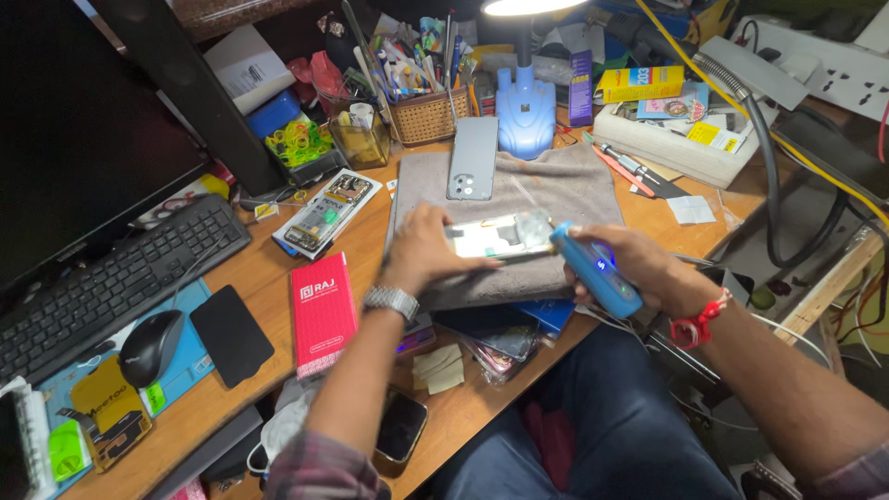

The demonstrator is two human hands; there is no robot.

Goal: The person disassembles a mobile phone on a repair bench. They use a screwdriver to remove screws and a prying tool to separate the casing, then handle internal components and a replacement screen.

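An opened phone (pixel 500 235) with its insides showing lies on a grey cloth mat (pixel 574 185) at the middle of the wooden desk. My left hand (pixel 421 248), with a metal watch on the wrist, presses down on the phone's left end. My right hand (pixel 639 268), a red thread around its wrist, grips a blue electric screwdriver (pixel 597 270) whose tip points at the phone's right end. A grey phone back cover (pixel 473 157) rests on the mat farther back.
A blue desk lamp (pixel 525 102) stands behind the mat beside a wicker basket of tools (pixel 428 113). At left are a keyboard (pixel 111 278), mouse (pixel 148 347), red box (pixel 322 313) and another open phone (pixel 326 211). Boxes and cables crowd the right.
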